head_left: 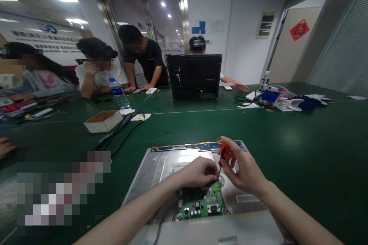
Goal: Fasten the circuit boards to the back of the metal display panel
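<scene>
The table (301, 153), covered in dark green, fills the view from near to far. On its near edge, in the middle, lies the panel (161, 168), a monitor's metal back turned face up, with a blue strip (195, 146) along its far edge and a barcode label (246, 198) at its near right. It looks stiff and fairly heavy but thin-skinned; I judge it best gripped by its two long edges, never by the strip or the glass beneath, which would crack if flexed.

Near the panel's near edge sits the board (204, 203), green and crowded with small parts and sockets. It is light, rigid and fragile; the safe hold would be its bare edges, fingers off the components.

The left hand (198, 172) is curled, fingertips bunched together just above the board's far edge, seemingly steadying the tool's tip or a screw; what it pinches is hidden. The right hand (244, 170) is closed on the screwdriver (223, 152), thumb and fingers round its red handle, the thin shaft slanting down to the board. The tool is light and its handle grippy, but the tip could slip off a small screw and scar the board.

Far left, a cardboard box (103, 120) and black cables (120, 132) lie well apart from the panel; a water bottle (119, 93) stands beyond. Far centre stands another monitor (194, 76), back towards us, with several people seated or leaning behind the table.
</scene>
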Demonstrator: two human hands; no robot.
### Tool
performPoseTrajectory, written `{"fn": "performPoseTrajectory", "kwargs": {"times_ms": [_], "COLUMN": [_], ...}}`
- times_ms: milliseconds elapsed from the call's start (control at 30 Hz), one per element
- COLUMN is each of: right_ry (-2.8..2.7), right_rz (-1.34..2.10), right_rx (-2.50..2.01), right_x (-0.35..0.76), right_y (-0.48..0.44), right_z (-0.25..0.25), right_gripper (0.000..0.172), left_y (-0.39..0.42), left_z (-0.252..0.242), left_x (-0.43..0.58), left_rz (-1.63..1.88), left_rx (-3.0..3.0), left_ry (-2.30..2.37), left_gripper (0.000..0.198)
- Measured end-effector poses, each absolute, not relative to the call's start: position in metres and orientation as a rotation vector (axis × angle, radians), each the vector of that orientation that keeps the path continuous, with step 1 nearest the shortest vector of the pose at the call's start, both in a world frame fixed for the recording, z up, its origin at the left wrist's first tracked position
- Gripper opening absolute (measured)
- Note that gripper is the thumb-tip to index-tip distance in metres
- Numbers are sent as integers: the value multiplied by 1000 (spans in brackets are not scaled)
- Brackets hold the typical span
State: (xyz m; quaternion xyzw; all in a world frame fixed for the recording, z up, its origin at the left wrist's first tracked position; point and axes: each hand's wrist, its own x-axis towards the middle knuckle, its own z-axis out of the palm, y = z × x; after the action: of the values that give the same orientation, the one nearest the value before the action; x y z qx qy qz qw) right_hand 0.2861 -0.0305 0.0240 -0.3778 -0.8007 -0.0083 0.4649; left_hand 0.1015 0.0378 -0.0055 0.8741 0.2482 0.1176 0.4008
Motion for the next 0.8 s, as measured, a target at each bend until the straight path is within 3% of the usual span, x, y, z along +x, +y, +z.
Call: {"fn": "performPoseTrajectory", "kwargs": {"times_ms": [800], "right_ry": [-1969], "right_rz": [-36], "right_rx": [-929], "right_x": [287], "right_y": [-29], "right_z": [22], "right_gripper": [63], "left_y": [39], "left_z": [-7], "left_x": [101], "left_rz": [291], "left_rx": [2190], "left_ry": [630], "left_gripper": [12]}}
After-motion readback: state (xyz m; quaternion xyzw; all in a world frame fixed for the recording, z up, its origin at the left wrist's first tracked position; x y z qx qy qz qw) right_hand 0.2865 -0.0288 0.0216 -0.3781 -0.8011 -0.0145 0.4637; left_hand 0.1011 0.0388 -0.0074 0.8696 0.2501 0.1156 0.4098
